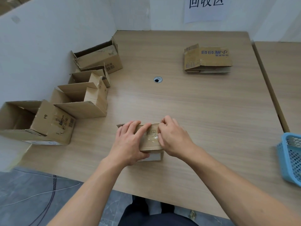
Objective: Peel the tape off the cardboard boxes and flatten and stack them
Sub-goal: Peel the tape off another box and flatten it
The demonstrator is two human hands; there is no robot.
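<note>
A small cardboard box (150, 145) lies on the wooden table (195, 103) near the front edge, with clear tape (153, 138) across its top face. My left hand (130, 142) grips the box's left side, fingers over the top and thumb under the front. At the tape's right end my right hand (173, 137) pinches the tape with curled fingers. Much of the box is hidden under both hands. At the back right lies a stack of flattened boxes (207, 60) with blue print.
Several open cardboard boxes stand in a row along the left wall: the nearest (37, 123), another (81, 101), a smaller one (91, 77), the farthest (99, 57). A blue plastic basket (290, 157) sits at the right edge. A cable hole (157, 79) is mid-table.
</note>
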